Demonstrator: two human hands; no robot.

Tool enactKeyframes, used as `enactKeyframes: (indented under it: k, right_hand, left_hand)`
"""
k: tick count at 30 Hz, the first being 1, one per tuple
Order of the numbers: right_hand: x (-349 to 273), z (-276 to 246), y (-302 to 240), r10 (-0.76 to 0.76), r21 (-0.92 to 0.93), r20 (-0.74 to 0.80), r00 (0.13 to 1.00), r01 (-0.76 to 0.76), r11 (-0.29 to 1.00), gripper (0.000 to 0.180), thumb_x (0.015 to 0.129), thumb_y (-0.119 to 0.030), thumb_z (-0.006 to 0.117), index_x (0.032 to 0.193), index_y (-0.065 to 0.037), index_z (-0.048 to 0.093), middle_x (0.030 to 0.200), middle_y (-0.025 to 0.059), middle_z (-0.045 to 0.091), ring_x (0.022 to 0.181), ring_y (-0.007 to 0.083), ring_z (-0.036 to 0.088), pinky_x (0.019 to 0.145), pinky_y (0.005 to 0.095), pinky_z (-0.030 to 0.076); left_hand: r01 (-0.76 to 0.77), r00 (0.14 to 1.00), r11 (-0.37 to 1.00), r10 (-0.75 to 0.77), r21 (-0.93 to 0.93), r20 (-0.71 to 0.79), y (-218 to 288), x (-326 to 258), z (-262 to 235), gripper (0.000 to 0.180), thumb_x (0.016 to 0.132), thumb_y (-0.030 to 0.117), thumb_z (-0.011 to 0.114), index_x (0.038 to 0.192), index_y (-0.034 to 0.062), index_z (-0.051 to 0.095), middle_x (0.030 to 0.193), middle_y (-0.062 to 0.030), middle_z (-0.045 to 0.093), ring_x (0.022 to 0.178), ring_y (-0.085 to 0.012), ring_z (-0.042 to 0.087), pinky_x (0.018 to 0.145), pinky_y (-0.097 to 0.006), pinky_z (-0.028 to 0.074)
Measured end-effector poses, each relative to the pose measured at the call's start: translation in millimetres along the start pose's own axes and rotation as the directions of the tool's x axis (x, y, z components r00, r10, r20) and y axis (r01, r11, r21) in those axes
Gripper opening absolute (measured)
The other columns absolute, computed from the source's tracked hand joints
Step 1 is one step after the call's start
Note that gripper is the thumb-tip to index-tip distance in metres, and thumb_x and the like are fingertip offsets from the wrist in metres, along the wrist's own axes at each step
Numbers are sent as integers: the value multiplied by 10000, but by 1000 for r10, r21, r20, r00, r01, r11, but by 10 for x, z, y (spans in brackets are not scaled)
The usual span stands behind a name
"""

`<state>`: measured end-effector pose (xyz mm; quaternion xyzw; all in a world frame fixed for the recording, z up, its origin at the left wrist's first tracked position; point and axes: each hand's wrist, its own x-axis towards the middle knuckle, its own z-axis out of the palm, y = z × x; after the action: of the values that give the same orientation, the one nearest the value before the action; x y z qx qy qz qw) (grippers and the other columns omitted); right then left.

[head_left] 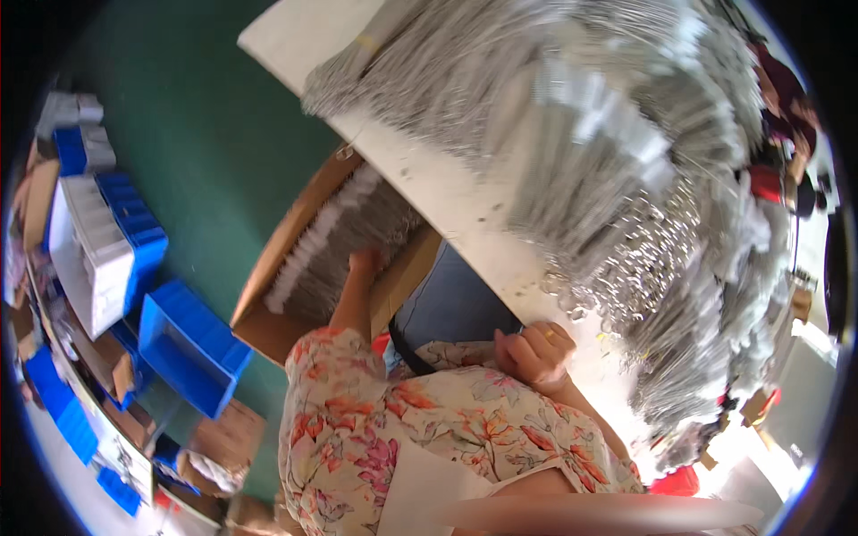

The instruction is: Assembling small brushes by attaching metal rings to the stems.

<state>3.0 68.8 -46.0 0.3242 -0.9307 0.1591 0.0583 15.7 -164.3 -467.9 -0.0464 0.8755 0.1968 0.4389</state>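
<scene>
My left hand (365,261) reaches down into an open cardboard box (253,306) beside the table and touches the thin grey wire-like strands (313,268) packed in it. Its fingers are too hidden to show whether they grip any. Over the front edge of the white table (447,210), my right hand (539,352) is closed with the fingers curled in; what is inside them, if anything, cannot be seen. Beyond it a big heap of long grey strands (572,170) lies in bundles, blurred in part, with shiny metal-looking ends (648,259) at the near side.
Blue plastic crates (192,344) stand on the green floor (206,134) to the left, near a brown carton (228,433) and a white tray (89,255). Small dark specks lie on the tabletop. Another person (786,98) is at the far right, past the heap.
</scene>
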Motion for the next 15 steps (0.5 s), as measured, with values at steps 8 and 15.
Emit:
enactKeyframes:
  k: [8, 15]
  right_hand:
    - [-216, -281, 228, 190, 768, 213, 958, -284, 573, 114, 729, -109, 692, 746, -47, 597, 624, 29, 534, 540, 153, 514, 480, 261, 400]
    - [-730, -951, 749, 232, 924, 269, 935, -319, 211, 112, 778, -103, 659, 857, -33, 624, 728, 12, 601, 622, 69, 517, 549, 231, 403]
  left_hand:
    - [-657, 610, 50, -551, -752, -570, -573, -1355, -985, 156, 852, 204, 569, 910, 59, 574, 800, -65, 596, 734, -153, 569, 580, -289, 493]
    - [-890, 47, 456, 93, 1, -995, 2272, -2852, -3955, 228, 901, 127, 511, 1051, -34, 570, 970, -105, 611, 850, -171, 584, 772, -271, 472]
